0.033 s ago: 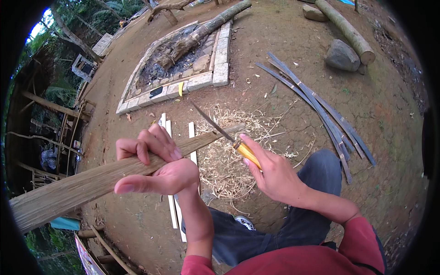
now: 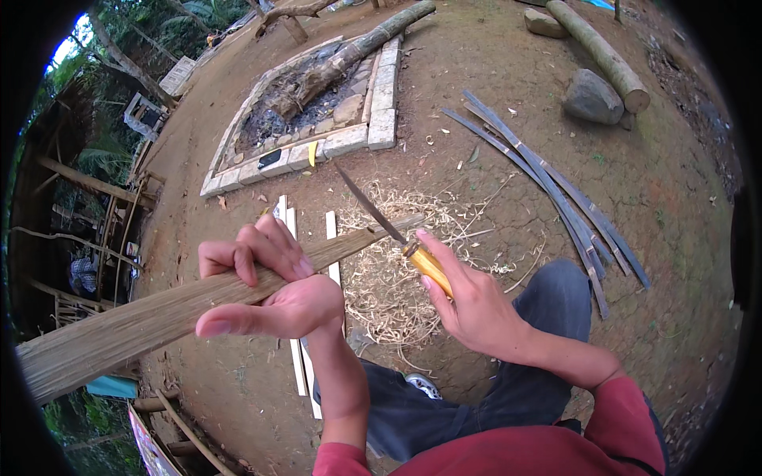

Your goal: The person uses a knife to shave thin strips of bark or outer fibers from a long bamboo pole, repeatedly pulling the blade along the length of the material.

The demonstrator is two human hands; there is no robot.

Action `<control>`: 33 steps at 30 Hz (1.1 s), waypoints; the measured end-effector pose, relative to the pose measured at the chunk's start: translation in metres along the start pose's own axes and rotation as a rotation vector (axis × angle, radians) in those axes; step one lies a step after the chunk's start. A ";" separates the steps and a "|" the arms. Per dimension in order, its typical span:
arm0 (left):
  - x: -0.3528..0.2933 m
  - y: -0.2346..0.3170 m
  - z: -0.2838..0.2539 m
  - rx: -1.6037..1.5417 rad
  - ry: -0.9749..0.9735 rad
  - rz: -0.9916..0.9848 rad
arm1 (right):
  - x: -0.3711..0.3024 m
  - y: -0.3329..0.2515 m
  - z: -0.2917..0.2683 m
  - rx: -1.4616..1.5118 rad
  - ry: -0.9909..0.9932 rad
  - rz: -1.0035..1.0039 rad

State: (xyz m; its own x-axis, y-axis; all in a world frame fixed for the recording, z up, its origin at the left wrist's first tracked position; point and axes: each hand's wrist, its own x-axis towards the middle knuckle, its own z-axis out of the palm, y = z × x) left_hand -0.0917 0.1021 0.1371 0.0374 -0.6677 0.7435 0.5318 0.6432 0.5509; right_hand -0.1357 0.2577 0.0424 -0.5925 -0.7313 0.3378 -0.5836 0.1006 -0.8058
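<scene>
A long brown wooden slat (image 2: 151,327) slants up from the lower left and narrows toward its far right end. My left hand (image 2: 278,293) grips it near the middle, palm up, with the fingers curled over it and the thumb along its near side. My right hand (image 2: 480,311) is closed round the yellow handle of a knife (image 2: 371,210). The dark blade crosses the slat near its narrow end, tip pointing up and left. Whether the edge touches the wood I cannot tell. Curly wood shavings (image 2: 397,313) lie on the ground below.
Pale wooden strips (image 2: 300,366) lie on the ground by my left forearm. Several dark split-bamboo strips (image 2: 548,178) lie to the right. Ahead is a stone-edged fire pit (image 2: 383,127) with a charred log (image 2: 349,57). A boulder (image 2: 593,97) and another log (image 2: 601,55) sit at the far right.
The knife blade has tilted slightly, its tip a little higher. Both hands keep nearly the same place and the same grip.
</scene>
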 end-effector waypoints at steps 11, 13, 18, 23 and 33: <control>0.006 -0.005 -0.001 0.011 0.001 0.015 | -0.005 0.022 0.028 -0.041 0.044 -0.195; 0.008 -0.007 -0.005 -0.026 -0.019 0.017 | -0.009 0.029 0.032 -0.144 -0.008 -0.160; 0.006 -0.006 -0.005 -0.022 -0.031 0.018 | 0.005 0.014 0.025 -0.037 0.128 -0.233; 0.006 -0.003 -0.003 -0.037 -0.013 0.054 | -0.002 0.049 0.043 -0.339 -0.127 -0.105; 0.012 -0.006 -0.003 0.000 -0.004 0.050 | 0.002 0.053 0.024 -0.105 -0.193 0.033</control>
State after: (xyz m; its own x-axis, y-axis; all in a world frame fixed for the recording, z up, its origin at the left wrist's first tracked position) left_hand -0.0918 0.0888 0.1413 0.0604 -0.6334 0.7714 0.5293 0.6756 0.5133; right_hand -0.1546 0.2457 -0.0116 -0.5010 -0.8408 0.2050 -0.6261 0.1885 -0.7566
